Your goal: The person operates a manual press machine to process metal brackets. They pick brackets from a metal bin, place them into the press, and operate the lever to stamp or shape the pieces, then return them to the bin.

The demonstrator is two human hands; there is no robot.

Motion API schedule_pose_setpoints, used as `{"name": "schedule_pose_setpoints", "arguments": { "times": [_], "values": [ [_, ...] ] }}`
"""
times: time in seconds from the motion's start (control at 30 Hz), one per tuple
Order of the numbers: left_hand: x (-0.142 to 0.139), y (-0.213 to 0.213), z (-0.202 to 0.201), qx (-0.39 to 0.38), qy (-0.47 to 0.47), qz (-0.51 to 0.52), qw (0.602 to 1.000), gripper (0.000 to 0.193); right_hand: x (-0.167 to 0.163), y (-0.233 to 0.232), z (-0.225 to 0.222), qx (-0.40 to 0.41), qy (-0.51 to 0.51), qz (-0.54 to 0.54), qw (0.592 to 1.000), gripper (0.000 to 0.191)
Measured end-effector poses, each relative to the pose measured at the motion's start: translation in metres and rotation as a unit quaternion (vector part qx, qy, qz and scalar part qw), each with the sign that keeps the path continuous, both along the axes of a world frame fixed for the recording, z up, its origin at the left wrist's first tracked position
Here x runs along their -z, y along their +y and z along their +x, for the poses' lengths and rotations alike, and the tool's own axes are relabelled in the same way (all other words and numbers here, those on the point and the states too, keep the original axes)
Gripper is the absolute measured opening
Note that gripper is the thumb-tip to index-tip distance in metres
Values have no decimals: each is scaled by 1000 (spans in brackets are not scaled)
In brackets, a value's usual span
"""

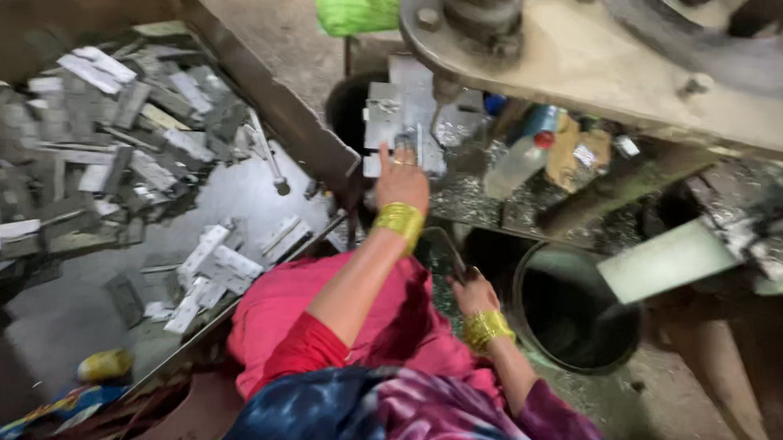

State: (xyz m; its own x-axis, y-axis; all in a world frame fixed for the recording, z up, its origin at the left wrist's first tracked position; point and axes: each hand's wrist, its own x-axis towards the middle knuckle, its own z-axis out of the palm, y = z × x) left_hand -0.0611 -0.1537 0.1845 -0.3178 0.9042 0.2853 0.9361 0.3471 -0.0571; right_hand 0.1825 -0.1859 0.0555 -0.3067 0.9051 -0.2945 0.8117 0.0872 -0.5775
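My left hand (402,179), with a ring and gold bangles at the wrist, reaches forward to the bed of the press. Its fingers pinch a flat grey metal plate (393,116) lying under the ram (483,24). My right hand (474,294), also with gold bangles, is lower down near my lap. It is closed around a dark curved lever (443,245) beside the machine. The picture is blurred, so the fingertips are hard to make out.
A big metal tray (266,94) on the left holds several loose grey plates (108,141). A plastic bottle with a red cap (517,164) lies by the press table (605,63). A dark round bucket (579,309) stands below on the right. A green bag (356,6) sits at the top.
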Motion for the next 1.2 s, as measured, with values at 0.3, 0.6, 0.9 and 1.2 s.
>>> {"name": "schedule_pose_setpoints", "arguments": {
  "times": [0.3,0.6,0.9,1.2],
  "values": [
    [4,17,-1,-18,-46,85,995,43,-26,-8,-5,-18,-33,57,998,51],
    [-17,44,-27,-24,-40,-8,999,34,11,41,4,-58,-85,15,995,46],
    [-3,57,-30,-29,-42,-46,998,34,17,43,7,-63,-103,23,992,58],
    [-19,72,-37,-64,-97,-101,988,41,-1,29,-3,-162,-96,92,978,69]
  ]
}}
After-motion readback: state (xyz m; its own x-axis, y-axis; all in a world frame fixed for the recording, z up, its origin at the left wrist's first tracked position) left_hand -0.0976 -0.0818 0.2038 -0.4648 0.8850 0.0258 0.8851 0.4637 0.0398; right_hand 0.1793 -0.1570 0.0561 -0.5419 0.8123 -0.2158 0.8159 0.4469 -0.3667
